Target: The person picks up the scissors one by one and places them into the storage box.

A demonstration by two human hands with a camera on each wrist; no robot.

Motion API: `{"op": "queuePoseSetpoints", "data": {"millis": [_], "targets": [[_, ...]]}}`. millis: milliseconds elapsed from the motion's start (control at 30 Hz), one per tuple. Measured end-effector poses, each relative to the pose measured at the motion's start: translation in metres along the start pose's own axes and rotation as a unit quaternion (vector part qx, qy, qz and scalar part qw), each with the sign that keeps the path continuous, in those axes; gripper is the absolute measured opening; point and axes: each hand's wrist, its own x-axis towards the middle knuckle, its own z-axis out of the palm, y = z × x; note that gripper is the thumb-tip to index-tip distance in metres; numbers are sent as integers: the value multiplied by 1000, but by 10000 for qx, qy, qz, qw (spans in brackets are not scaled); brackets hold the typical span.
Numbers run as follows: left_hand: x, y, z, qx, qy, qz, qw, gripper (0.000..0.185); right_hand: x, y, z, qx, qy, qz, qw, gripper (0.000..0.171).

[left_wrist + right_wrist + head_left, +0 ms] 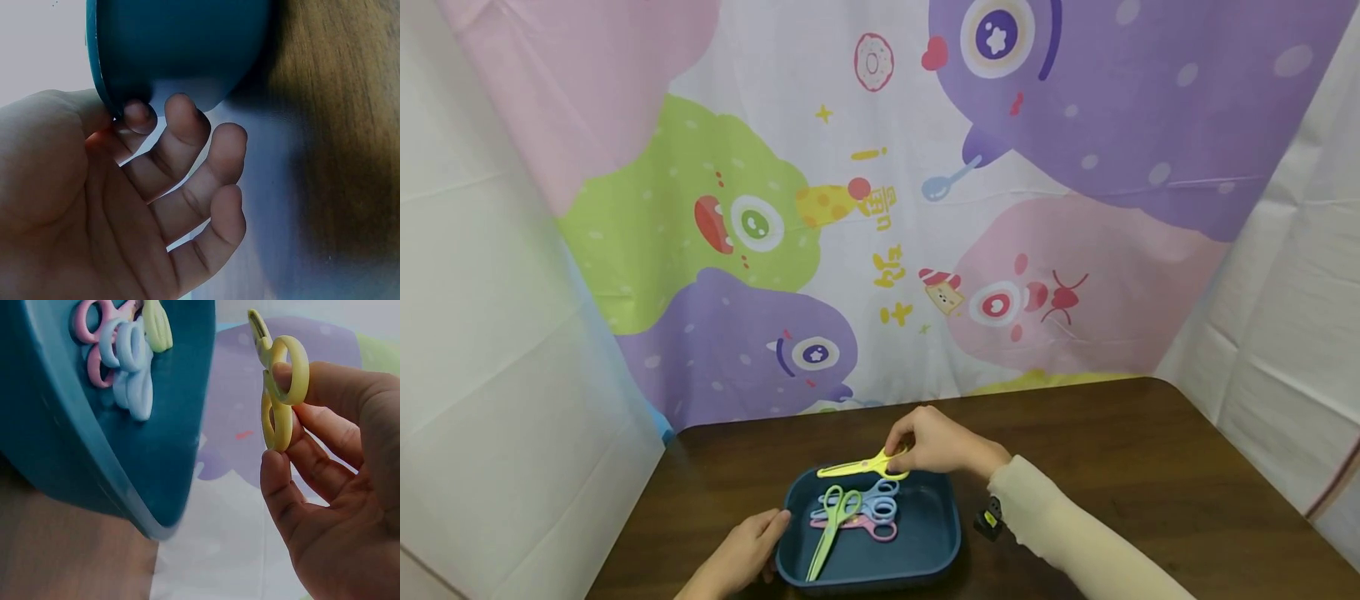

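My right hand (pixel 936 442) holds a pair of yellow scissors (pixel 850 469) by the handle loops, over the far rim of a dark blue tray (pixel 925 521). The blades point left. In the right wrist view, the thumb and fingertips grip the yellow loops (pixel 300 369). My left hand (pixel 745 546) holds the tray's left edge, with its thumb at the rim and the index fingertip against the outer wall; the other fingers curve loosely below. Inside the tray, green scissors (pixel 826 546) lie across blue scissors (pixel 882 507) and pink scissors (pixel 857 522), which partly overlap.
The tray stands on a dark brown wooden table (pixel 1075 450) near its front edge. Behind the table hangs a cloth printed with cartoon figures (pixel 760 333); white cloth hangs at both sides. A small black device (pixel 988 521) is beside the right sleeve (pixel 1060 517).
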Motion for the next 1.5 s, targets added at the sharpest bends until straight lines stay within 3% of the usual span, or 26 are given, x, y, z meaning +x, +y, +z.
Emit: {"op": "queuePoseSetpoints", "data": {"millis": [267, 733, 1000, 1500], "targets": [[0, 1, 0, 41, 54, -67, 10000, 48, 8, -4, 12, 57, -169, -127, 9998, 8], [-1, 3, 0, 62, 87, 52, 9999, 46, 25, -20, 33, 101, -460, 80, 9989, 6], [1, 3, 0, 98, 23, -31, 9999, 47, 28, -21, 40, 55, -335, 263, 9991, 6], [-1, 3, -1, 123, -24, 13, 9999, 47, 31, -18, 47, 38, -328, 222, 9992, 5]]}}
